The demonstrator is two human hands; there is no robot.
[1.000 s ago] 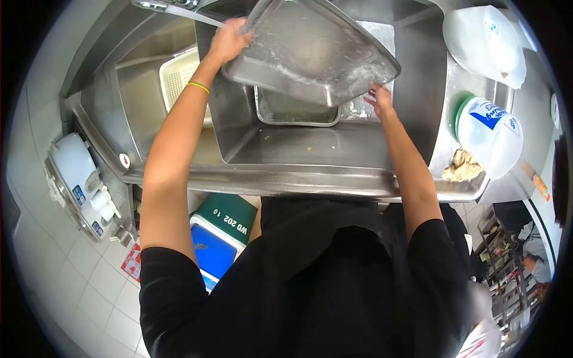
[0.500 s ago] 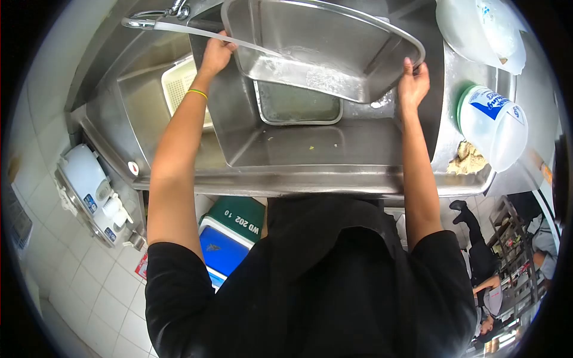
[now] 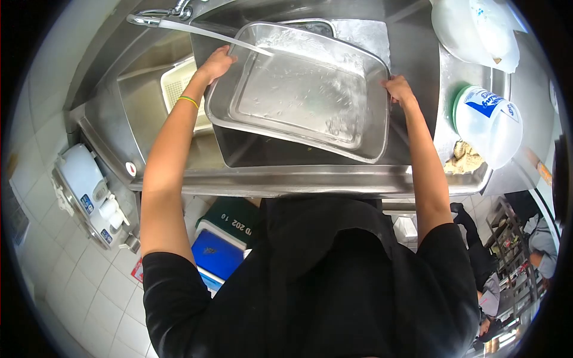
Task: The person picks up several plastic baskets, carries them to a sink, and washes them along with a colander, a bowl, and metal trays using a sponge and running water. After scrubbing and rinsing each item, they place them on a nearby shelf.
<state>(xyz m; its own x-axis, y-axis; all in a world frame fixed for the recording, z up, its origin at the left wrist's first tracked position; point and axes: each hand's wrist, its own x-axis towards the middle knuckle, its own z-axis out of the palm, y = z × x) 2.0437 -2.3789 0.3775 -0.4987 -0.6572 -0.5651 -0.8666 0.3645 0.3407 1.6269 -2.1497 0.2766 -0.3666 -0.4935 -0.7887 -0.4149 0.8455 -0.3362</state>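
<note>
A large rectangular metal pan (image 3: 286, 89) is held over the right sink basin (image 3: 250, 152), its inside facing up towards me. My left hand (image 3: 218, 64) is closed on its left rim, near the upper corner. On the opposite end, my right hand (image 3: 399, 89) grips the right rim. Water from the faucet (image 3: 145, 21) streams into the pan and runs across its bottom. Behind the pan, part of another metal tray (image 3: 310, 25) shows in the basin; the rest is hidden.
A cream perforated basket (image 3: 175, 83) lies in the left basin. On the right ledge are a clear plastic tub (image 3: 492, 131), a crumpled tan cloth (image 3: 464, 159) and a whitish container (image 3: 476, 30). A blue-and-white cooler (image 3: 216, 253) stands on the floor. Another person (image 3: 486, 292) is at lower right.
The pan has come nearer to me and its tilt has flattened, with its bottom now facing me. Both hands kept hold; my right hand moved lower and inward. The tray beneath is mostly covered.
</note>
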